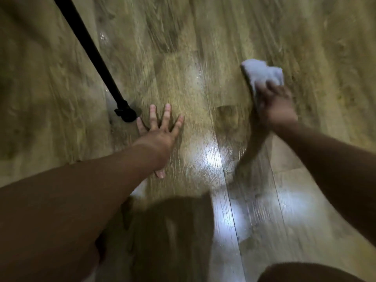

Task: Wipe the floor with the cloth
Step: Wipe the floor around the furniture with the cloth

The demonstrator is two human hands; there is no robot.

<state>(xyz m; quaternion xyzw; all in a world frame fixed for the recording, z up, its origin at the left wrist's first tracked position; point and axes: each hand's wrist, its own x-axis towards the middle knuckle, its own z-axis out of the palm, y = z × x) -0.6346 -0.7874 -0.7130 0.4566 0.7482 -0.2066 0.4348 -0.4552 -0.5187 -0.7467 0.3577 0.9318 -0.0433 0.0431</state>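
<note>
The floor (203, 47) is brown wood-look planking with shiny wet-looking patches near the middle. A crumpled pale blue-white cloth (262, 73) lies on it at the right. My right hand (276, 104) grips the near end of the cloth with curled fingers and holds it down on the floor. My left hand (160, 133) lies flat on the floor at the centre, fingers spread and straight, holding nothing. The picture is blurred by motion.
A black slanted pole (89, 49) runs from the top left down to a black foot (126, 112) on the floor, just left of my left hand's fingertips. My knee (305, 271) shows at the bottom right. A dark shadow falls on the floor at bottom centre.
</note>
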